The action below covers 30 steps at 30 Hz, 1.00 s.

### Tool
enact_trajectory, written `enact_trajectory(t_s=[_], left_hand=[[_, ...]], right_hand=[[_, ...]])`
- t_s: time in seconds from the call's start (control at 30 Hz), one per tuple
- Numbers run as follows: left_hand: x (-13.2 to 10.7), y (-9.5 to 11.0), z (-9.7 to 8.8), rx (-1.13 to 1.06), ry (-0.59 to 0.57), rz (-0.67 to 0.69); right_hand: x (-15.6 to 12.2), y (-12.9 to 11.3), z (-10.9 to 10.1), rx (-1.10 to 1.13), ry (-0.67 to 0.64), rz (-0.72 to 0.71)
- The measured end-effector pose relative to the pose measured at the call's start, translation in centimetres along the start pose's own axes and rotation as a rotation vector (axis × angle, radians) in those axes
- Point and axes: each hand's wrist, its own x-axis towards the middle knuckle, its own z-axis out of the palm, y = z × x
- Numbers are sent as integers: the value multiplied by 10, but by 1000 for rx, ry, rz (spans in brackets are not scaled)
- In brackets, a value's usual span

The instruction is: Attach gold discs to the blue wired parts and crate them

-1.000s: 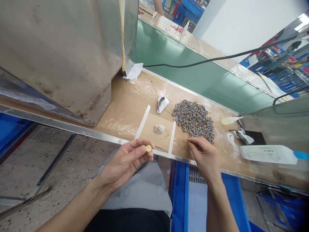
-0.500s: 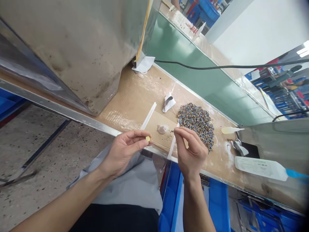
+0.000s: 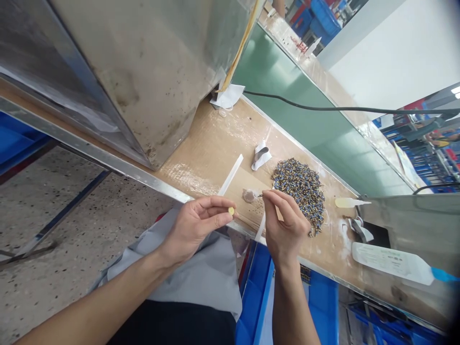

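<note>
Between the thumb and fingers of my left hand is a small round yellow piece, held above the bench's front edge. My right hand pinches a small dark part, mostly hidden by the fingertips; it looks like the pieces in the pile. Its tip is beside a small clear blob or dish on the cardboard-coloured bench top, and I cannot tell whether they touch. Just beyond my right hand lies a large pile of small blue and brass-coloured parts.
A crumpled white paper strip lies behind the blob. To the right are a yellowish dropper bottle and a large white bottle with a blue tip. A metal housing stands at left; a blue crate sits below the bench.
The camera view has shifted, so the bench appears farther right and lower. My right fingertips with the small part have come closer to the clear blob. My left hand still holds the yellow piece.
</note>
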Motion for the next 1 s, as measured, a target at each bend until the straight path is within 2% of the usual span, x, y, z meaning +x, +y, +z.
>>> enact_trajectory(t_s=[0.33,0.47,0.6,0.83,1.0], left_hand=[[0,-1,-1,10,-13,6],[0,0,0,-4,-14,0],[0,0,0,-39,-26,1],[1,-1,0,-34,-35,10],[0,1,0,-47,-38,3]], right_hand=[[1,0,1,0,-3,29],[2,0,1,20,34,50],[2,2,4,4,85,12],[-1,6,7,-69,30,-101],[-2,10,8,-113,85,-85]])
